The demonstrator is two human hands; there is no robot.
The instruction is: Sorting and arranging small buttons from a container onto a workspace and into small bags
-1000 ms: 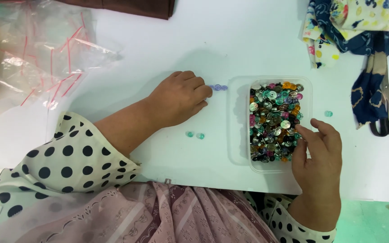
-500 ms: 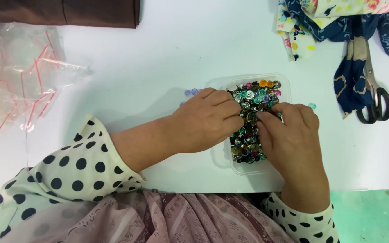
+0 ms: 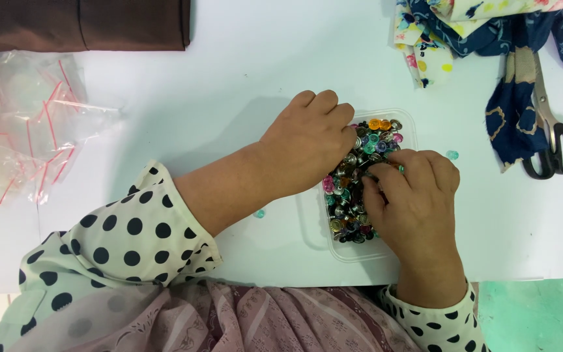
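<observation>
Listing near to far, head view:

- Clothing: pink patterned fabric (image 3: 249, 322) at bottom edge; cream sleeves w/ black polka dots (image 3: 118, 241) on both arms.
- Right hand (image 3: 415, 202): over the near/right part of the clear plastic tray (image 3: 360, 251). Fingers curled & close together, tips down among the studs; looks like a pinch, but what exactly is pinched cannot be told.
- Left hand (image 3: 311, 140): over the tray's far-left corner, knuckles up, fingers bent & pressed side by side, tips at the studs near the rim. Whether it holds anything: cannot tell.
- Tray contents: heap of small shiny studs/buttons (image 3: 350, 195), mixed colours – silver, green, pink, orange, dark. Tray sits on white table (image 3: 229, 78), centre-right, just in front of the person.
- Loose items: one small teal bead (image 3: 259, 213) on table left of tray, beside left forearm; another teal bead (image 3: 451, 155) just right of tray.
- Left side: crumpled clear plastic bags w/ red strips (image 3: 27, 130).
- Far right: scissors (image 3: 552, 137), dark handles, touching blue patterned cloth scraps (image 3: 509, 124).
- Far left: folded brown fabric (image 3: 79, 26) at top edge.
</observation>
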